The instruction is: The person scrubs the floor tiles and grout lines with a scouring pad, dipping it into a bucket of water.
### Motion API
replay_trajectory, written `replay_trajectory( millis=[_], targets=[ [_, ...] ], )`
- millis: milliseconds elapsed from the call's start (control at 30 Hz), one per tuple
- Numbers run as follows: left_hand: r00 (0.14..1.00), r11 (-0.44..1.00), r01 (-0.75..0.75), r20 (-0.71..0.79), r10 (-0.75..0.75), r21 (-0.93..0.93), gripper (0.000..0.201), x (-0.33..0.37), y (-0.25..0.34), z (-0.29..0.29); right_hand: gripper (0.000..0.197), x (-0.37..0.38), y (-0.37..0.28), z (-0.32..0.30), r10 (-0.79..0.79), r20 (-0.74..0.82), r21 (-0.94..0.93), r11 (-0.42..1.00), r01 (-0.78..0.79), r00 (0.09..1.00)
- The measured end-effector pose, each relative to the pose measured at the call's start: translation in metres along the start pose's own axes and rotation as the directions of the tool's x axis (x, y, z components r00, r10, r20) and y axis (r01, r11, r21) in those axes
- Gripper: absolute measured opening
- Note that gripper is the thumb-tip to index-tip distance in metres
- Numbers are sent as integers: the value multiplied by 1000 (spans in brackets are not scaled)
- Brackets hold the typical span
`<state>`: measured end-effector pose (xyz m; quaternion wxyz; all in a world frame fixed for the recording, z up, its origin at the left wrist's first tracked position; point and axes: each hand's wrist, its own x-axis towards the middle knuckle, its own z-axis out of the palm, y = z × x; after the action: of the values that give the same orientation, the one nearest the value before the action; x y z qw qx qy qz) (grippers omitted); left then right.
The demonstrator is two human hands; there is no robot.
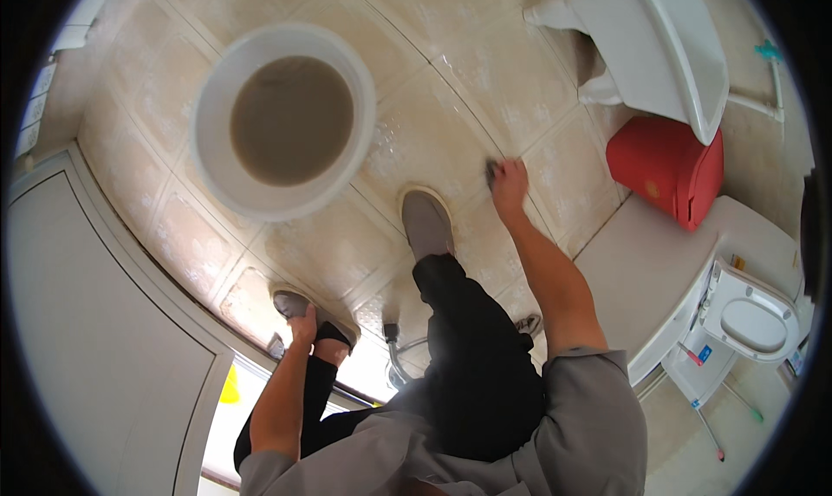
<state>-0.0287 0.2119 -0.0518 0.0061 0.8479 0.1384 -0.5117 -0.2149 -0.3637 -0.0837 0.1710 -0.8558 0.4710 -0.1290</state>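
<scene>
Two bare hands are on show as we look down at a floor [472,97] of pale tiles. We see the right hand [511,186] low by the floor, just beside a line where the tiles meet. Its fingers are bent in and hold a small dark pad [490,174]. The pad pokes out on the left side of the fingers, and we cannot tell what it is made of. We find the left hand [303,326] down on the left shoe [289,303], near the floor's left edge. Its fingers are bent over the shoe, but we cannot tell how far open they are or if they grip it. The right shoe [426,223] stands flat on the tiles, between the two hands.

We also see a big round white tub [212,162] with muddy brown water [292,121] in it. It sits on the floor between the left edge, by the white door [113,323], and the right hand. We spot shiny wet bits on the tiles just right of the tub. Over by the floor's right edge, we see a red bin [654,162]. A white seat with an oval hole [732,327] is past the bin, well apart from the right hand.
</scene>
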Motion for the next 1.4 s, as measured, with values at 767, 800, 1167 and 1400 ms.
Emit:
replay_trajectory(
  millis=[767,800,1167,1400],
  targets=[
    [998,973,-1,-68,-15,-230,90,-8,5,2,6,1,24,-11,-22,46,-75,997,25,999],
    [991,967,-32,-133,-2,-252,90,-1,-22,-10,5,-33,10,-12,-62,71,29,998,60,996],
    [999,984,12,-28,-17,-179,97,-2,-4,4,9,-17,20,-21,80,-28,62,995,-79,996],
    [992,945,-112,-94,87,-307,88,-19,0,2,9,-171,127,-76,466,-158,-48,877,-478,871]
  ],
)
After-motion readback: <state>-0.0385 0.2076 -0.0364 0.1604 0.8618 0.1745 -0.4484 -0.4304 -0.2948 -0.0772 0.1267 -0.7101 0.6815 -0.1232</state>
